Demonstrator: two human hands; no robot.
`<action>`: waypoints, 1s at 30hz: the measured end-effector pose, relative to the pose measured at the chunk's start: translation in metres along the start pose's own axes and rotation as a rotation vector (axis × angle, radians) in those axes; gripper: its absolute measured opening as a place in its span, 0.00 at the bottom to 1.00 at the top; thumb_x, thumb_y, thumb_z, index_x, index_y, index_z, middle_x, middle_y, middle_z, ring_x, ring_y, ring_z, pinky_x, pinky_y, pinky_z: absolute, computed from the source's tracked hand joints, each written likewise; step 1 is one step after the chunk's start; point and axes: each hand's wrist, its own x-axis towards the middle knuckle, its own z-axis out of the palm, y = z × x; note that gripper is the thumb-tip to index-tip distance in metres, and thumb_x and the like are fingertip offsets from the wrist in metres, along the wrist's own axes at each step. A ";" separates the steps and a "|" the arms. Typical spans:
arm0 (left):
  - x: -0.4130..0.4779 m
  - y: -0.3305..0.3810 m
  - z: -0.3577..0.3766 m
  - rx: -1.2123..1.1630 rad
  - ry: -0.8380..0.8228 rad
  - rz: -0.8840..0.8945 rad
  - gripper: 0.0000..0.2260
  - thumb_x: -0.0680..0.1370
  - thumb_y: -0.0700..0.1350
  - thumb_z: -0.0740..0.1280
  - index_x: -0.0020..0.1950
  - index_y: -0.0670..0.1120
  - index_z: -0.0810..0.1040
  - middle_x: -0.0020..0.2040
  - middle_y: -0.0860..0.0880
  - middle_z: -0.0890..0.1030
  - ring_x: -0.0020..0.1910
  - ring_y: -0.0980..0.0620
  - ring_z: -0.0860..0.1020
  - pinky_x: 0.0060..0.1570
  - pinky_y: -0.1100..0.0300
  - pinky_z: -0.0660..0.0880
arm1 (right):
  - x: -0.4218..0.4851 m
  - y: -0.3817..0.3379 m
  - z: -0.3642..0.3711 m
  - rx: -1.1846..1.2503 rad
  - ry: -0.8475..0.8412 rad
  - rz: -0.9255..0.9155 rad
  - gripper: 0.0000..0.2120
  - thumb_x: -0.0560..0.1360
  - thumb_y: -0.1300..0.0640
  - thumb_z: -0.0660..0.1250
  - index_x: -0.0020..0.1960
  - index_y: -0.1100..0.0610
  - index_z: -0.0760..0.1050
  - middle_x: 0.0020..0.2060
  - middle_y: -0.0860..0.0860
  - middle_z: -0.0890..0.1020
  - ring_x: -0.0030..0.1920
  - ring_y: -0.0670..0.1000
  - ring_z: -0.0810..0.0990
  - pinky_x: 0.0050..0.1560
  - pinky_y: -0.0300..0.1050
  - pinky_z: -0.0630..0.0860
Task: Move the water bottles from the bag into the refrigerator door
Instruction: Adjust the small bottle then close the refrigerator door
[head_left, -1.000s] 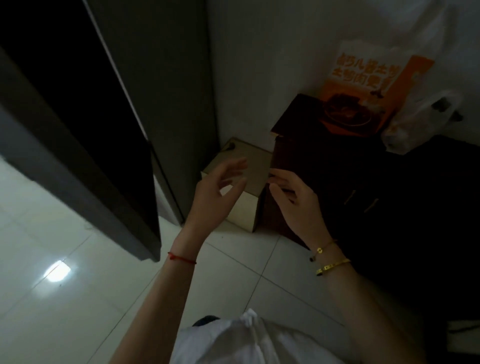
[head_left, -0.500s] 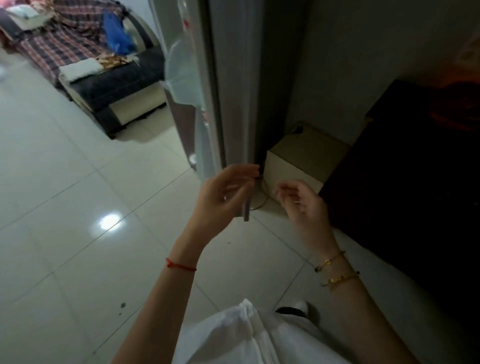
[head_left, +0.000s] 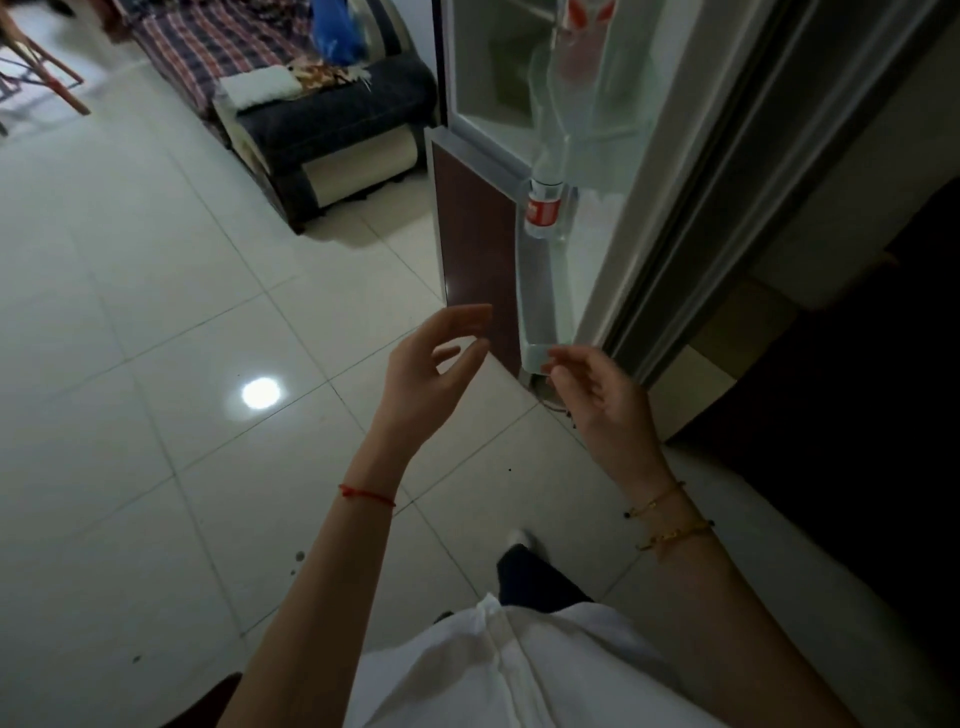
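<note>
The refrigerator door stands open ahead of me, dark red outside with clear shelves inside. One water bottle with a red label stands in the lower door shelf. Another red-labelled bottle shows blurred in the upper door shelf. My left hand hovers in front of the door's lower corner, fingers apart and holding nothing. Close to the near end of the lower shelf is my right hand, loosely curled and also holding nothing. No bag is in view.
A dark sofa with a plaid cover stands at the back left, a blue bag on it. Pale tiled floor spreads to the left. Dark furniture fills the right side beside the fridge body.
My view has swung left and up from the dark cabinet and orange bag to the open fridge door. Both hands stayed raised and holding nothing.
</note>
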 end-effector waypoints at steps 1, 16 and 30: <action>0.005 -0.003 -0.004 0.003 0.004 0.002 0.14 0.79 0.41 0.68 0.65 0.47 0.79 0.60 0.52 0.82 0.61 0.57 0.80 0.62 0.49 0.78 | 0.006 -0.001 0.007 -0.007 -0.013 0.007 0.12 0.79 0.54 0.63 0.62 0.52 0.75 0.55 0.48 0.81 0.58 0.46 0.79 0.58 0.41 0.77; 0.172 -0.053 -0.053 0.062 0.051 0.024 0.14 0.79 0.41 0.68 0.65 0.46 0.78 0.60 0.52 0.82 0.60 0.56 0.80 0.61 0.49 0.78 | 0.199 -0.011 0.082 0.002 -0.004 -0.033 0.15 0.81 0.54 0.59 0.67 0.53 0.71 0.55 0.44 0.79 0.56 0.40 0.78 0.53 0.25 0.74; 0.346 -0.064 -0.036 -0.022 -0.158 0.180 0.14 0.79 0.39 0.68 0.65 0.43 0.78 0.61 0.49 0.82 0.60 0.55 0.80 0.61 0.55 0.78 | 0.318 -0.013 0.075 -0.019 0.236 0.046 0.13 0.80 0.54 0.62 0.64 0.51 0.72 0.56 0.45 0.81 0.56 0.35 0.78 0.56 0.27 0.73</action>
